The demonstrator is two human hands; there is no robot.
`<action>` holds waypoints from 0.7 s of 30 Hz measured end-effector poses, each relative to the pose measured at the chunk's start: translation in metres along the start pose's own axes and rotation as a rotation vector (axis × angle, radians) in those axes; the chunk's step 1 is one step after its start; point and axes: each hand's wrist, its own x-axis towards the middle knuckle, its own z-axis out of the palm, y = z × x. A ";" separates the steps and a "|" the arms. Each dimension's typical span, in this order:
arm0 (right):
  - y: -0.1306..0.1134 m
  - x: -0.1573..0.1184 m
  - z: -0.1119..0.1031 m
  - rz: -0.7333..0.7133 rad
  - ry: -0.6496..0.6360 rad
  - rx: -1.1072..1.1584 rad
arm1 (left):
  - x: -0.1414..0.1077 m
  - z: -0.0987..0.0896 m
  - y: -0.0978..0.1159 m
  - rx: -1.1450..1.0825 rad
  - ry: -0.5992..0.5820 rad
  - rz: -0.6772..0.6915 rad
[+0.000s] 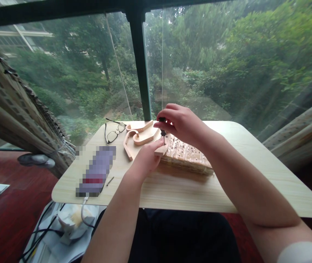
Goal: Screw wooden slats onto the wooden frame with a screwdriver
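My right hand (182, 122) is closed around the black handle of a screwdriver (163, 132), which points down. Its tip meets a flat wooden piece (161, 150) near a small dark hole or screw. My left hand (147, 155) grips the left side of that wooden piece, its fingers partly hidden beneath and behind it. The wooden piece lies at the left end of a tape-wrapped brown block (189, 151) whose top is dotted with dark holes. Just beyond my left hand lie curved wooden parts (142, 137).
A pair of glasses (114, 134) lies at the table's far left. A blurred-out phone (97, 171) with a white cable (83, 208) rests nearer, beside a small metal bit (110, 181). The pale table (254, 164) stands against the window; curtains (21, 95) hang at the sides.
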 end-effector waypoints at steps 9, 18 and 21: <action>-0.011 -0.003 0.002 -0.085 -0.040 0.047 | 0.000 -0.002 0.002 -0.002 -0.027 0.021; -0.010 -0.004 -0.001 -0.051 -0.010 -0.066 | 0.001 -0.005 0.005 -0.031 -0.050 0.011; -0.008 -0.003 -0.001 -0.050 -0.054 0.037 | 0.000 -0.006 0.007 -0.035 -0.057 0.005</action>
